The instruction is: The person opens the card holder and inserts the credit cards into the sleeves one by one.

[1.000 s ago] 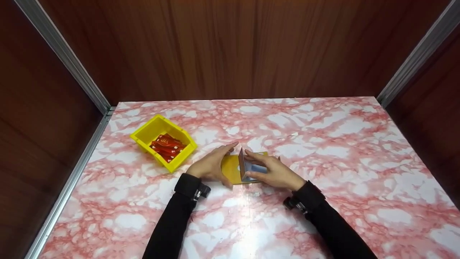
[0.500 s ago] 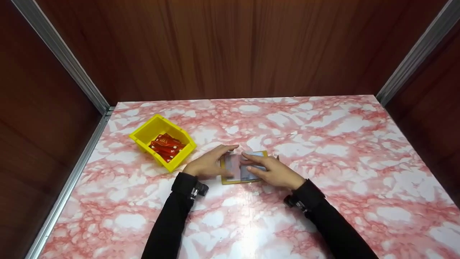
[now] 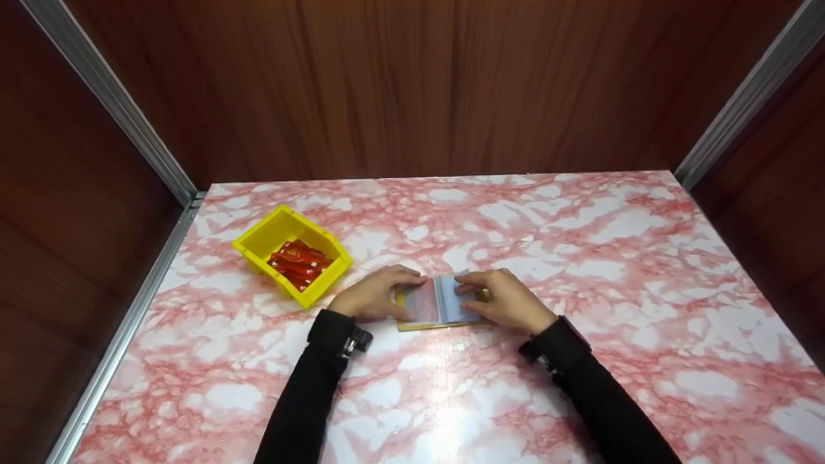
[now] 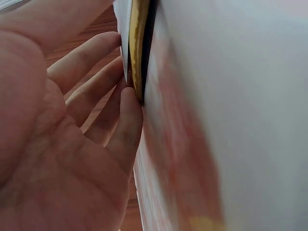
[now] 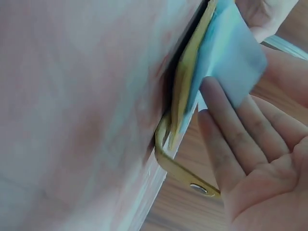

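Note:
A yellow card holder (image 3: 430,327) with clear plastic sleeves lies spread on the table between both hands. My left hand (image 3: 376,294) rests over its left side, thumb by the near edge and fingers toward the far edge. In the left wrist view its fingertips (image 4: 129,96) touch the holder's edge. My right hand (image 3: 512,300) is at the right-hand pages, its fingers fairly straight. The right wrist view has its fingertips (image 5: 210,86) against a raised clear sleeve (image 5: 236,60). A yellow snap strap (image 5: 183,173) extends from the holder's side.
A yellow bin (image 3: 258,235) stands at the left, with several red cards (image 3: 300,261) inside. The table (image 3: 580,238) has a red and white marbled top. Dark wood panels (image 3: 412,90) rise behind it and at both sides.
The page that stood upright has swung over and now lies on the left side. My right hand has shifted slightly right over the remaining sleeves. My left hand stays nearly in place.

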Demonstrator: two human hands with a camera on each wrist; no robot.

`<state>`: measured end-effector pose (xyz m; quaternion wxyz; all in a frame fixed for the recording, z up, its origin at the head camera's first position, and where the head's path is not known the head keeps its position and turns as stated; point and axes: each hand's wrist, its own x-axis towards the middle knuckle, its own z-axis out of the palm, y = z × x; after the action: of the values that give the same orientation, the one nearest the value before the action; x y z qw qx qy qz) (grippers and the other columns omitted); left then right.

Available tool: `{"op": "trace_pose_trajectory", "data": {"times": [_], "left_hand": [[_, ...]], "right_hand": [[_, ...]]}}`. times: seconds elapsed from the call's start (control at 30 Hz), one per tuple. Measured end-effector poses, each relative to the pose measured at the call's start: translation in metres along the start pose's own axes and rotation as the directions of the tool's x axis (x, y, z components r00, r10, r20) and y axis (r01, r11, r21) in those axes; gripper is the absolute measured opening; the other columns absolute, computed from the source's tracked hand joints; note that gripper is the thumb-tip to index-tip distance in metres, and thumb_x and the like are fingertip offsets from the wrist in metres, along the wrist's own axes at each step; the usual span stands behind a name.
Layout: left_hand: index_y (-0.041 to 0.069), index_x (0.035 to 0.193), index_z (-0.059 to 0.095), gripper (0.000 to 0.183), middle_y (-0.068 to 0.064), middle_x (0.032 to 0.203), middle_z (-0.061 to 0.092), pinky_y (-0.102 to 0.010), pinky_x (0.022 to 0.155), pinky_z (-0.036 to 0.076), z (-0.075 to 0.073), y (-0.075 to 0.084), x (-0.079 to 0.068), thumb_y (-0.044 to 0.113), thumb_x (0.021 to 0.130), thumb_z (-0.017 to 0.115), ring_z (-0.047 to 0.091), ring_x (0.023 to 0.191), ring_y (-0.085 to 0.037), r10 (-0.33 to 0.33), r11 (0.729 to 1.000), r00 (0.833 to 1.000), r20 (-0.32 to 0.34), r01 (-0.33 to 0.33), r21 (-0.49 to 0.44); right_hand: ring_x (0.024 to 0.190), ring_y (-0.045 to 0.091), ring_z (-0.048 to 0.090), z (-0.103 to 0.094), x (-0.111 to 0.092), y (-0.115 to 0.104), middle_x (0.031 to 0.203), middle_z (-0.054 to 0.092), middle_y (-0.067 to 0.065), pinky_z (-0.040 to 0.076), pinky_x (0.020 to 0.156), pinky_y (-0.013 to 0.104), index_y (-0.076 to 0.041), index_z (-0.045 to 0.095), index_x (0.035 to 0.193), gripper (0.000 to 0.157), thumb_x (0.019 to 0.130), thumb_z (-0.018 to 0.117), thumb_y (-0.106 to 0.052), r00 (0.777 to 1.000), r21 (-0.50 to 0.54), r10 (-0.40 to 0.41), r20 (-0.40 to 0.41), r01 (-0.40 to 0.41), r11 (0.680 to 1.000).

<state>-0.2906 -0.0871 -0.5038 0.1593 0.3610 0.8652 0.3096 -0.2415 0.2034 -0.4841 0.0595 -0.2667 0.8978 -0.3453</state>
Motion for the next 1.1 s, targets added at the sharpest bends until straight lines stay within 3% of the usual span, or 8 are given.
{"op": "trace_pose_trajectory", "data": {"times": [0.23,0.4,0.87,0.97,1.03,1.07,1.1], "left_hand": [[0.013,0.148,0.058,0.07,-0.011,0.154,0.052,-0.046,0.122,0.035,0.0,0.0,0.0,0.024,0.085,0.087,0.046,0.144,-0.03,-0.003,1.0,1.0,0.005,0.003,-0.012],[0.013,0.147,0.059,0.069,-0.011,0.153,0.053,-0.046,0.122,0.035,0.0,0.001,-0.001,0.023,0.085,0.087,0.046,0.144,-0.03,0.002,1.0,1.0,0.003,-0.002,-0.014],[0.015,0.149,0.058,0.071,-0.009,0.152,0.052,-0.046,0.121,0.035,-0.002,0.003,-0.002,0.024,0.084,0.087,0.046,0.143,-0.029,-0.025,0.999,1.0,-0.007,0.025,-0.038],[0.014,0.148,0.057,0.069,-0.009,0.148,0.056,-0.047,0.118,0.039,-0.008,0.004,-0.003,0.023,0.086,0.086,0.05,0.14,-0.029,-0.018,0.996,0.998,-0.065,0.012,-0.084],[0.012,0.141,0.062,0.058,-0.011,0.14,0.061,-0.048,0.113,0.043,-0.016,0.006,-0.005,0.022,0.088,0.083,0.055,0.131,-0.031,-0.029,0.99,0.985,-0.169,0.006,-0.139],[0.01,0.136,0.065,0.05,-0.011,0.132,0.064,-0.046,0.108,0.046,-0.021,0.007,-0.007,0.021,0.09,0.082,0.058,0.123,-0.031,-0.04,0.987,0.968,-0.247,0.0,-0.158],[0.009,0.127,0.068,0.04,-0.012,0.122,0.066,-0.044,0.101,0.048,-0.027,0.007,-0.009,0.02,0.092,0.08,0.06,0.114,-0.03,-0.058,0.985,0.938,-0.342,-0.003,-0.173]], "right_hand": [[0.103,0.025,0.074,0.002,0.002,0.002,0.109,0.079,0.009,0.059,0.093,0.043,-0.001,0.072,0.127,0.043,0.086,0.084,-0.009,0.997,-0.059,0.042,-0.059,-0.045,0.997],[0.096,0.025,0.074,0.002,0.0,0.005,0.107,0.078,0.01,0.059,0.087,0.043,-0.001,0.075,0.12,0.045,0.079,0.089,-0.007,0.996,-0.109,0.024,-0.086,-0.033,0.993],[0.097,0.024,0.072,-0.001,-0.001,0.008,0.109,0.077,0.011,0.058,0.088,0.043,-0.004,0.077,0.118,0.041,0.08,0.089,-0.012,0.993,-0.121,0.085,-0.077,-0.094,0.988],[0.096,0.025,0.071,-0.001,-0.001,0.008,0.108,0.077,0.011,0.057,0.087,0.044,-0.004,0.077,0.118,0.04,0.08,0.089,-0.012,0.994,-0.124,0.078,-0.077,-0.087,0.988],[0.095,0.024,0.071,-0.001,-0.002,0.008,0.107,0.077,0.011,0.057,0.086,0.044,-0.004,0.077,0.118,0.04,0.08,0.089,-0.012,0.994,-0.124,0.074,-0.077,-0.083,0.989],[0.095,0.024,0.071,0.0,-0.001,0.008,0.107,0.077,0.011,0.057,0.086,0.043,-0.004,0.077,0.118,0.04,0.08,0.089,-0.012,0.994,-0.12,0.076,-0.076,-0.085,0.989],[0.095,0.024,0.071,0.0,-0.001,0.008,0.108,0.077,0.011,0.057,0.086,0.043,-0.005,0.077,0.118,0.04,0.08,0.089,-0.012,0.994,-0.12,0.074,-0.075,-0.083,0.989]]}}
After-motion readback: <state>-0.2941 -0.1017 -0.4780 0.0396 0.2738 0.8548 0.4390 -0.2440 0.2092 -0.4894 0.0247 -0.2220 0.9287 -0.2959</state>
